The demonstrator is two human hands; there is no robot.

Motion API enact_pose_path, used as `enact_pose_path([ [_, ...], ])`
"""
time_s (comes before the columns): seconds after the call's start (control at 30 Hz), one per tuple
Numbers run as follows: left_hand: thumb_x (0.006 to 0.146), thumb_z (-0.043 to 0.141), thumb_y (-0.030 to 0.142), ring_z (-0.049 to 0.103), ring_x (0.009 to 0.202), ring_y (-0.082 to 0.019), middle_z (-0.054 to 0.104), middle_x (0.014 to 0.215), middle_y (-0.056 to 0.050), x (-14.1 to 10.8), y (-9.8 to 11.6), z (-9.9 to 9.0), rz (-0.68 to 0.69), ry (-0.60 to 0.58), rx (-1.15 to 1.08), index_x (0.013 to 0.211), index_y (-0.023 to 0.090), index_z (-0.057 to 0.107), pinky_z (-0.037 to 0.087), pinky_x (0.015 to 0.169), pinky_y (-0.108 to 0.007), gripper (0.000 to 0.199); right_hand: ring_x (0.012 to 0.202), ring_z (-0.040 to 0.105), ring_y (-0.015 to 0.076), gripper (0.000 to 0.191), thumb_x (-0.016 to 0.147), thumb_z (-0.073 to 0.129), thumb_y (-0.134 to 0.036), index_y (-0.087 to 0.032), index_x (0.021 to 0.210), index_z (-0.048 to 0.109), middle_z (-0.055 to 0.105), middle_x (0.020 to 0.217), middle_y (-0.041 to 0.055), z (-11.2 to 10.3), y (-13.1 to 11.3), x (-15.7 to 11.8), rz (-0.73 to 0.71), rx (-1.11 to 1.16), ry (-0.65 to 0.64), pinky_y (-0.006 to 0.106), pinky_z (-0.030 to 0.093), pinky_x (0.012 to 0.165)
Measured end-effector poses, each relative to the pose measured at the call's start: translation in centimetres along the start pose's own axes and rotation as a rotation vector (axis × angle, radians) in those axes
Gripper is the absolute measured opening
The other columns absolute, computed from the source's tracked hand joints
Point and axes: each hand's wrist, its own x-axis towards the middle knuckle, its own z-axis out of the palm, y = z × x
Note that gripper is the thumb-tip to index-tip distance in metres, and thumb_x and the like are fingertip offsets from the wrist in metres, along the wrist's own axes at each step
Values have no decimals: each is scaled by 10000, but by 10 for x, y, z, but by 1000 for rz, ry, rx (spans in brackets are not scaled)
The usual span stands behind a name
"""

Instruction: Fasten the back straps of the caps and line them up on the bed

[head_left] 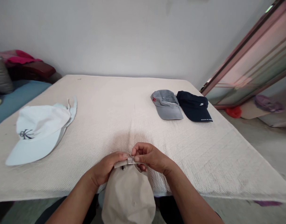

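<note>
Here's your beige cap (pixel 129 193) at the near edge of the table (pixel 115 102), its back strap (pixel 120 164) pointing toward the table's middle. Your left hand (pixel 105 168) closes on one end of that strap, thumb on top, fingers mostly hidden; your right hand (pixel 152 157) pinches beside the buckle (pixel 131 160), fingers curled. On the table's left side sits a white-crowned cap (pixel 43 119); toward its far right, a grey cap (pixel 166 105) lies just beside a navy cap (pixel 193 107).

Beige cap (pixel 130 196): matt, smooth cloth. Strap buckle (pixel 131 160): shiny, probably metal. Tablecloth (pixel 115 105): matt, rough-textured fabric.
</note>
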Motion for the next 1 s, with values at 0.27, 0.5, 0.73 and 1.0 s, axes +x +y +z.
enact_pose_path([
  [0.27,769,586,274,602,707,-195,685,740,-95,-2,-3,-11,-28,62,92,822,90,715,432,741,-305,231,436,480,52,240,735,733,-236,-145,901,585,551,579,-54,-5,-3,-3,0,-69,-54,158,341,389],
  [0.5,754,594,256,637,789,-218,711,859,-139,-3,-1,-10,-17,-21,127,959,80,713,445,749,-299,295,438,484,54,220,740,726,-239,-146,887,590,549,571,-54,-4,0,-3,-5,-101,-19,158,341,391],
  [0.73,736,529,225,645,770,-229,725,867,-159,-4,-3,-10,-18,-7,51,970,56,719,445,801,-336,345,446,491,56,221,748,720,-246,-147,899,592,557,596,-48,-3,2,-1,0,-75,-50,167,365,403],
  [1.0,750,469,239,641,738,-221,717,781,-141,0,-6,-7,-61,-10,-68,850,63,740,444,796,-329,338,444,488,48,220,760,713,-231,-145,920,587,583,624,-33,-2,2,-2,-33,-32,-68,158,355,406],
])
